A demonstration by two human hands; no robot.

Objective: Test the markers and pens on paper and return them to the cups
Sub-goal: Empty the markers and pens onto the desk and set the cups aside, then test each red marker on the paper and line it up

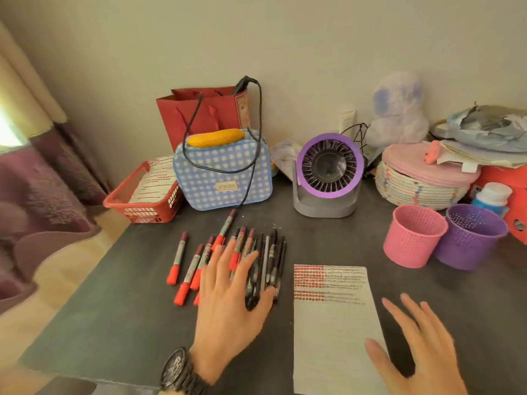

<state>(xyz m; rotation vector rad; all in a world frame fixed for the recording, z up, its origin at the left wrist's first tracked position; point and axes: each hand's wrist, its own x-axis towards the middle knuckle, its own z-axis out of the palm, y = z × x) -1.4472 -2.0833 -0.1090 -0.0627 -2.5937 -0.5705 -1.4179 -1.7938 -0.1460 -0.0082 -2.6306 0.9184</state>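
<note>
**A:** Where did the markers and pens lie relative to the hands?

**B:** Under the left hand (228, 295). It lay spread flat with straight fingers over the pile, around the middle of the tabletop (114, 309), and gripped nothing. The red markers (178, 259) fanned out past its little finger toward the left edge. The black pens (271, 260) were bunched under its forefinger and thumb.

**A:** And the right hand (422, 346)?

**B:** It was also splayed and held nothing, over the lower right corner of the paper (333, 323) by the near edge. I couldn't tell whether it touched the sheet.

**A:** How did the pens look?

**B:** The markers had grey barrels, with bright red caps at the near ends and dark red tips at the far ends. The pens were thin and dark. Rows of red and dark scribbles crossed the top of the paper. The pink cup (410, 238) and purple cup (470, 238) stood side by side near the right edge, well apart from the pile.
</note>
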